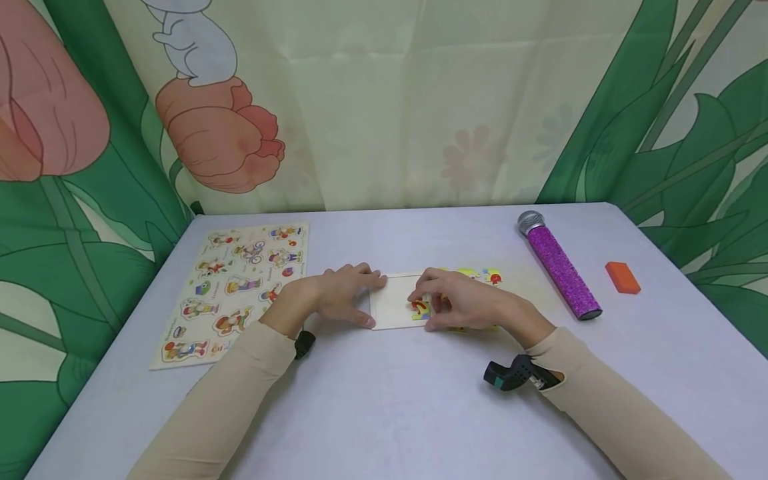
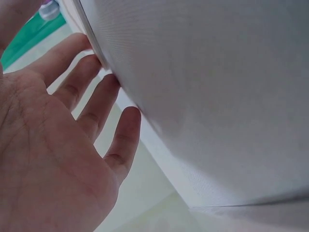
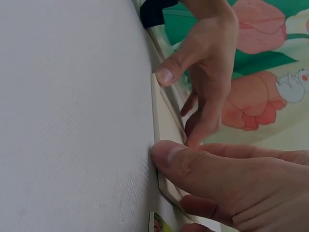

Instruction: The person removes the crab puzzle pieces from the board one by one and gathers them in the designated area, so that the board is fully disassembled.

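A shallow pale tray (image 1: pixel 393 303) lies flat on the table between the hands. My left hand (image 1: pixel 336 293) spans its left end, thumb at the near corner and fingertips at the far edge. Those fingers (image 2: pixel 91 92) look spread and fairly straight in the left wrist view. With curled fingers, my right hand (image 1: pixel 459 300) pinches a small yellow-and-red picture piece (image 1: pixel 421 309) over the tray's right part. In the right wrist view the right thumb (image 3: pixel 166 152) rests at the tray's near edge. More colourful pieces (image 1: pixel 493 276) lie beyond the right hand, partly hidden by it.
To the left lies a large sticker-like sheet (image 1: pixel 240 287) of cartoon figures, partly behind the left arm. A glittery purple microphone (image 1: pixel 561 270) and an orange block (image 1: pixel 623 277) are on the right of the white table (image 1: pixel 384 413). A printed curtain (image 1: pixel 384 120) hangs behind.
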`<state>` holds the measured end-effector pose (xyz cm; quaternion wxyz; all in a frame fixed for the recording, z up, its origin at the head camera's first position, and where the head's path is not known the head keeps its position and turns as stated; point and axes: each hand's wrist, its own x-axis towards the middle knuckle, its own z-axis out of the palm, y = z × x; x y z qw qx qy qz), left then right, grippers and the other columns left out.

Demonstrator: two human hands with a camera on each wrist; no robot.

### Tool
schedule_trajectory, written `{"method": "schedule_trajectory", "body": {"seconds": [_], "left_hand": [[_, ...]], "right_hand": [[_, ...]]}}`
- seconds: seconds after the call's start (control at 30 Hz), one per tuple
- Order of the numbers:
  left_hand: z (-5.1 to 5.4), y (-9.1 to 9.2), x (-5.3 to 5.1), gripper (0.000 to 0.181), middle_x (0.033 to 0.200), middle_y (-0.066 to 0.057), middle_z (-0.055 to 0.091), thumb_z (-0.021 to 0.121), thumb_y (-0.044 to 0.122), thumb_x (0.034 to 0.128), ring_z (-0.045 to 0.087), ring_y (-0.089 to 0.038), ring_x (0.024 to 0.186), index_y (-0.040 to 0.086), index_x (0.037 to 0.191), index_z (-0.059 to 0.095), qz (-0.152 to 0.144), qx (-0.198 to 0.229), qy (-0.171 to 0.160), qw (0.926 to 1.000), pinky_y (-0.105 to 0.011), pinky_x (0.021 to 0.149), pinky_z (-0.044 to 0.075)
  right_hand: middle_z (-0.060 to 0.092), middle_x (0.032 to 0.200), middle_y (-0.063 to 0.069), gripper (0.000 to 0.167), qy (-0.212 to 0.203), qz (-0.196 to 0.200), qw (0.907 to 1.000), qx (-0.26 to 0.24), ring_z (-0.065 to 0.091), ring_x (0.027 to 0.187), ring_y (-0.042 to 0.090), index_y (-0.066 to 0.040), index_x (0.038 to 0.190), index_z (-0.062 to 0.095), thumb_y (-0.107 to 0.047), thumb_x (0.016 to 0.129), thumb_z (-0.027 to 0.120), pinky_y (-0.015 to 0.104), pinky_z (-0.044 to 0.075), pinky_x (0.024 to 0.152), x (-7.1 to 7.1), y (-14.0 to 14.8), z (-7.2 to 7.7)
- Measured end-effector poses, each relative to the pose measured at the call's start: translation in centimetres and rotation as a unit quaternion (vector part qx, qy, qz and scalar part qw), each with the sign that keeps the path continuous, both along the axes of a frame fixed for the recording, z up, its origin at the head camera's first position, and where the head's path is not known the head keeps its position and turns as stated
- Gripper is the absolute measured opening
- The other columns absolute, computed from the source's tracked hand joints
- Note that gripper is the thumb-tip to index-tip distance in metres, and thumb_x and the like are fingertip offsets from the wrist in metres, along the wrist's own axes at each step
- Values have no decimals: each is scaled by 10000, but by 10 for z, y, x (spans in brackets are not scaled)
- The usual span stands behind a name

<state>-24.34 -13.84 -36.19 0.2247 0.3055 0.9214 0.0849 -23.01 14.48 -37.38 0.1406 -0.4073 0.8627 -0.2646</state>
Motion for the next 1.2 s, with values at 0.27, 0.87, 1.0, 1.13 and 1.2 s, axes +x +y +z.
{"method": "schedule_trajectory", "body": {"seconds": [0.27,0.87,1.0,1.13,1.2], "left_hand": [[3,1,0,856,1640,-97,321,744,502,917,344,-311,1471,233,1621,339,-1,-5,-25,10000,-668,1135,313],[-1,1,0,846,1635,-102,330,740,505,918,358,-327,1459,227,1616,351,-78,15,32,10000,-658,1114,341],[0,1,-1,852,1637,-107,326,743,504,917,354,-332,1462,227,1618,346,-100,-6,28,9999,-660,1115,340],[2,0,0,857,1642,-104,319,743,504,916,338,-330,1477,230,1621,340,-76,-11,-7,10000,-665,1126,324],[2,0,1,855,1643,-103,317,743,501,918,331,-327,1481,231,1621,338,-47,0,-18,10000,-665,1130,318]], "right_hand": [[550,1214,-54,350,-3,131,9998,-117,623,881,122,-203,1203,715,-150,878,832,280,534,777,1,-5,3],[623,1085,-50,348,339,197,9976,577,578,801,71,-166,1235,733,-198,899,817,245,514,751,2,-2,9],[645,1071,-46,361,210,155,9992,315,593,785,64,-152,1253,724,-184,904,810,244,519,724,4,1,10],[674,1177,21,380,-103,166,9995,-262,655,804,66,-106,1291,697,-115,921,781,273,573,770,6,5,12],[673,1216,55,381,-183,213,9984,-490,674,836,85,-91,1295,687,-81,923,769,295,586,821,6,7,14]]}}
